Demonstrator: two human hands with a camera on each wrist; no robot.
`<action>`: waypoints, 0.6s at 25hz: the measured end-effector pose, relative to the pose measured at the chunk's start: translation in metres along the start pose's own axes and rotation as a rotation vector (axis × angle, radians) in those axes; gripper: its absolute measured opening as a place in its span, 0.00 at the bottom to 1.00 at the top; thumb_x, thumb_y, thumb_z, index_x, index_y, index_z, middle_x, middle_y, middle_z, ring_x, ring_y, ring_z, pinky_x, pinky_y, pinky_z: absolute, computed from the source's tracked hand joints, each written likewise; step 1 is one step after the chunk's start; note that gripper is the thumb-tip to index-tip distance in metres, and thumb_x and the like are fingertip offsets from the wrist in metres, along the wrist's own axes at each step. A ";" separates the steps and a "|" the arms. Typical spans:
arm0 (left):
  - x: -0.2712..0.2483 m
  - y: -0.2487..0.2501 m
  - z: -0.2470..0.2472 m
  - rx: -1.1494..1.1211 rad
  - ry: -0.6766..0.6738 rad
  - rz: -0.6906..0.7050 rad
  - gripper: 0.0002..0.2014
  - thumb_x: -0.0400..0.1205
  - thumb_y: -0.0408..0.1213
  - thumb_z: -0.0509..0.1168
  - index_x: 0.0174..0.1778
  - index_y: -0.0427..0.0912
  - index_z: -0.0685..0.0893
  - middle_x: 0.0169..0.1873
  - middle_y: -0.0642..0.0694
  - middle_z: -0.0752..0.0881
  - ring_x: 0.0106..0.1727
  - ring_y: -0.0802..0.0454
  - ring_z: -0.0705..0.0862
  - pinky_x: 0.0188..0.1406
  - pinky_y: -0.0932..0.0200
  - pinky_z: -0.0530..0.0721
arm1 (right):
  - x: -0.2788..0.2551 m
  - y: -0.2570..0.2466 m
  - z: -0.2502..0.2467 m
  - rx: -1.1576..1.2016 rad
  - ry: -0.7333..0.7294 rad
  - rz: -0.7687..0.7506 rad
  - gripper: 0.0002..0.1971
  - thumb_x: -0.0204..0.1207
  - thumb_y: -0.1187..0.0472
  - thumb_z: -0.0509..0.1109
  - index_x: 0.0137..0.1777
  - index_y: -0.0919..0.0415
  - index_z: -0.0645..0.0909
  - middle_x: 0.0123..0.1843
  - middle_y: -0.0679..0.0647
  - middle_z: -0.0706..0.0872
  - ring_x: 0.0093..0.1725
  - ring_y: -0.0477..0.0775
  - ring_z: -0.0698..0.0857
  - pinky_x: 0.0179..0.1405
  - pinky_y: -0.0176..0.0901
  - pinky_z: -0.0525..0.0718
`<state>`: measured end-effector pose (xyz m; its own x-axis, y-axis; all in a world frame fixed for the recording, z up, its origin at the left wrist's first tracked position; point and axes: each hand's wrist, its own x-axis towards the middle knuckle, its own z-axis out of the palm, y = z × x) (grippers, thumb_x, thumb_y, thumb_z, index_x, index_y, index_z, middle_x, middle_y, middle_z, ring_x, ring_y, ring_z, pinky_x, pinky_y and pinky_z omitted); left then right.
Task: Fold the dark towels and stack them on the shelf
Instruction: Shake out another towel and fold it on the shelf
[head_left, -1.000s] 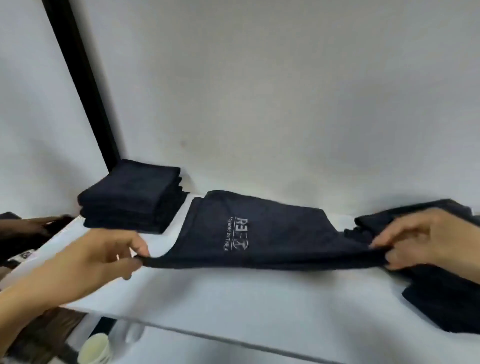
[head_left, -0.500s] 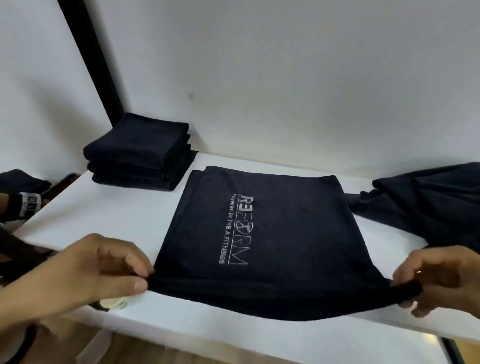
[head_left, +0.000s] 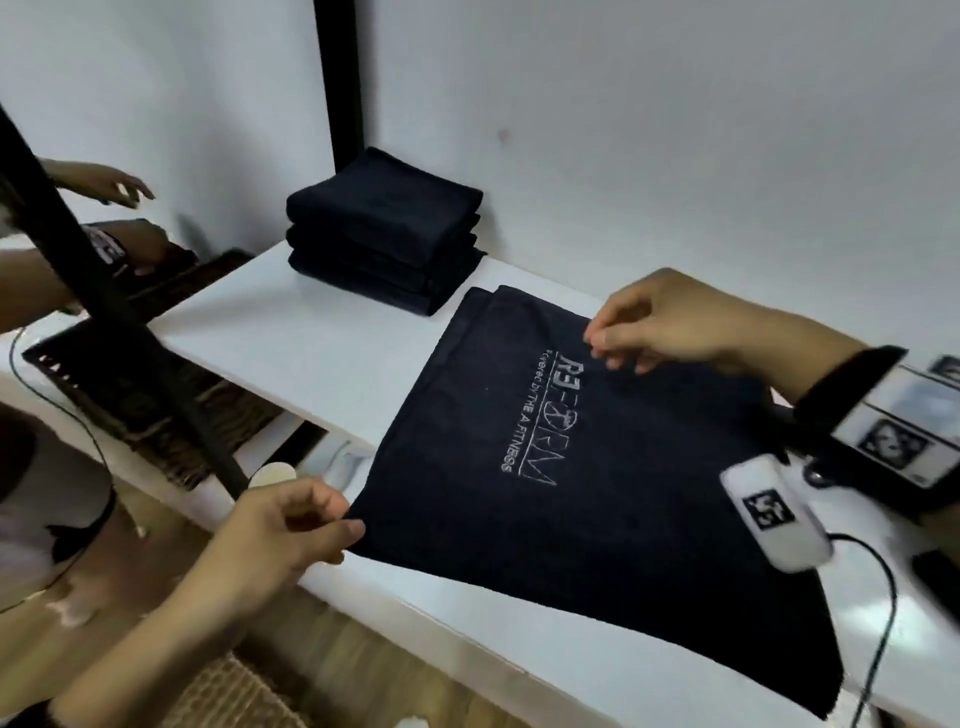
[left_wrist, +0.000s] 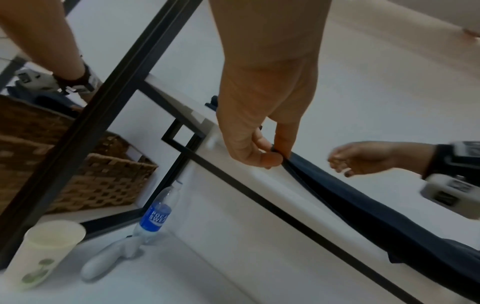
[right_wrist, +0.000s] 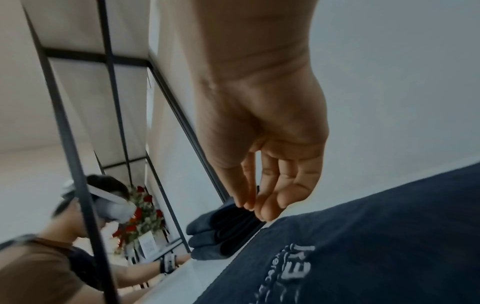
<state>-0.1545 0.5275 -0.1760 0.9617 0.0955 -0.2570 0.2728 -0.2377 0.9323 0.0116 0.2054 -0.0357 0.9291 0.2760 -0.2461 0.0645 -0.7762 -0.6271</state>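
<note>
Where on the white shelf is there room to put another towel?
Bare shelf lies between the folded stack and the spread towel, toward the left edge. The spread towel covers the middle and right, with the right hand over it and the left hand pinching its corner.

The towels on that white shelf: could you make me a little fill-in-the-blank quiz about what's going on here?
1. The left hand pinches the near ____ of the spread towel.
2. The folded stack holds ____ towels.
3. The right hand, holding nothing, hovers over the towel's ____ lettering.
4. Under the shelf stands a blue-labelled ____.

Missing words: corner; three; white; bottle
</note>
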 end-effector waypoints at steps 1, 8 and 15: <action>-0.002 -0.004 0.004 -0.035 0.006 -0.005 0.06 0.75 0.28 0.76 0.34 0.36 0.85 0.27 0.46 0.85 0.30 0.54 0.84 0.32 0.62 0.83 | 0.029 -0.009 0.007 -0.026 0.011 -0.004 0.03 0.78 0.66 0.72 0.48 0.63 0.88 0.42 0.57 0.92 0.36 0.48 0.88 0.33 0.38 0.86; -0.013 -0.007 0.016 -0.340 0.024 -0.117 0.06 0.80 0.24 0.70 0.39 0.31 0.79 0.27 0.40 0.83 0.35 0.37 0.90 0.29 0.56 0.86 | 0.155 -0.027 0.040 -0.296 0.092 0.072 0.10 0.77 0.62 0.73 0.58 0.59 0.84 0.46 0.56 0.83 0.48 0.59 0.83 0.51 0.54 0.88; -0.014 -0.011 0.016 -0.374 0.051 -0.094 0.03 0.76 0.19 0.72 0.40 0.25 0.84 0.25 0.38 0.83 0.31 0.42 0.88 0.32 0.59 0.87 | 0.176 -0.024 0.043 -0.210 0.039 0.117 0.07 0.72 0.67 0.78 0.39 0.59 0.83 0.37 0.55 0.82 0.35 0.53 0.76 0.28 0.39 0.71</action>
<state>-0.1708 0.5131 -0.1865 0.9278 0.1500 -0.3415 0.3216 0.1422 0.9361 0.1577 0.2967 -0.0951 0.9478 0.1583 -0.2769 0.0261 -0.9037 -0.4273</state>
